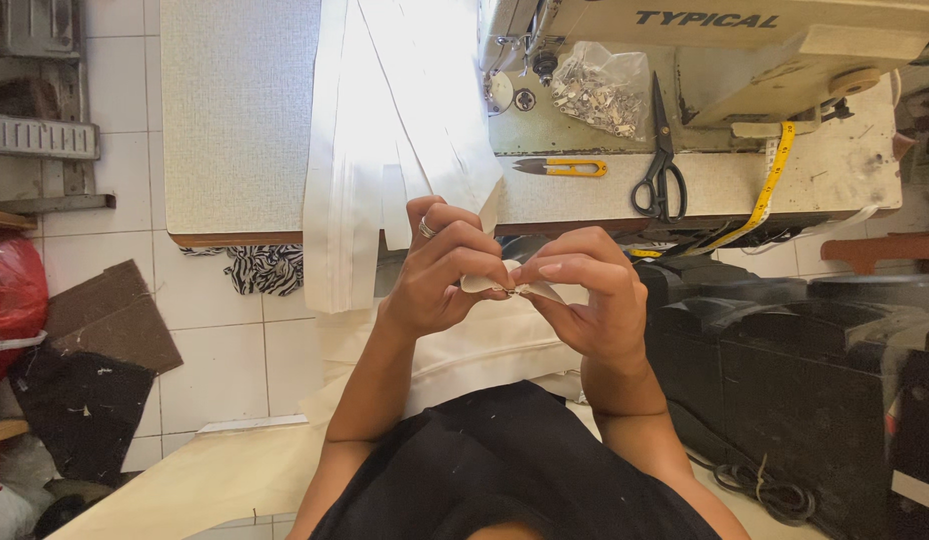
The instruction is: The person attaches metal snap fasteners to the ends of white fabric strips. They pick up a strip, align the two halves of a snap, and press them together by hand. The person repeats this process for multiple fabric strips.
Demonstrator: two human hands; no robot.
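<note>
At the bottom centre of the frame, a black garment (pixel 505 470) over the lap, bare forearms rising out of it. Just above, at mid-frame, left hand (pixel 440 270) and right hand (pixel 590 295) brought together, fingers (pixel 560 270) of both pressed onto a small piece of white fabric (pixel 485 280), pinching it from either side; a ring on one left finger. Something tiny and metallic caught between the fingertips, too small to tell what. Below and behind the hands, cream cloth (pixel 465 350) draped down toward the lower left of the frame.

Further up, a stack of white fabric strips (pixel 385 130) lying across the worktop (pixel 235 120) and hanging over its near edge, one strip end running down to the pinched piece. To the right on the worktop, yellow-handled thread snips (pixel 565 167), black scissors (pixel 660 170) just beside them, and a yellow tape measure (pixel 770 185) trailing over the edge. At the top right, a cream sewing machine (pixel 745 50), a clear bag of small metal parts (pixel 600 90) resting against it.

At the left of the frame, tiled floor (pixel 225 350), a zebra-print cloth (pixel 265 268) under the worktop edge, dark scraps (pixel 95 370) and a red bag (pixel 10 290). At the right, black bins (pixel 795 350).
</note>
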